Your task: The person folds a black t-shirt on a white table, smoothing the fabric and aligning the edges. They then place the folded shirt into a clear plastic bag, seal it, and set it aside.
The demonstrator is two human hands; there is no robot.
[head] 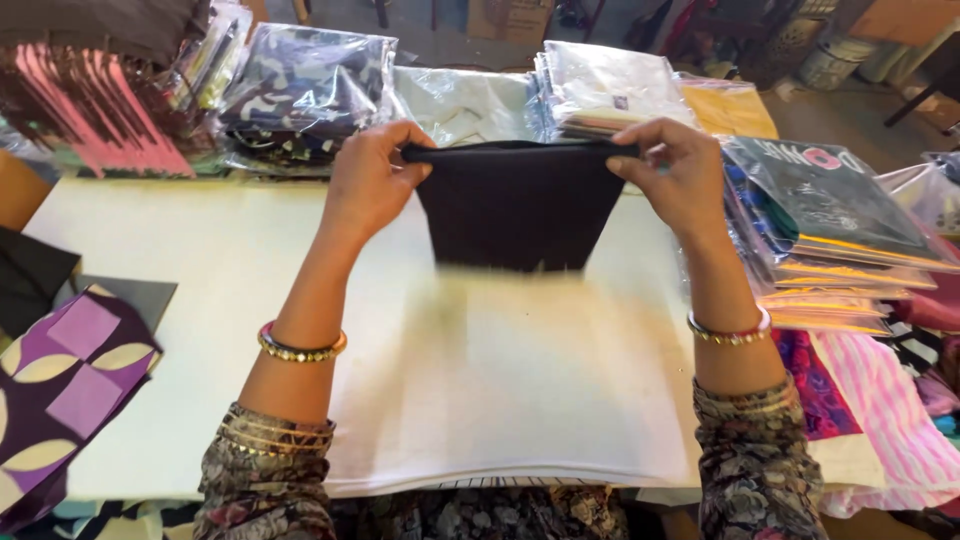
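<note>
— Held above the white table [200, 260]: a folded black cloth [515, 205], pinched at its top corners by left hand [368, 185] and right hand [672, 175].

— Fingers?

— Clenched on the upper edge, thumbs toward the wearer (lower hem blurred, hanging free of the table).

— Around it?

— Stacked plastic-wrapped garments [305, 85] beyond, more packets [835, 215] at right, a purple patterned fabric [65, 385] at left.
</note>
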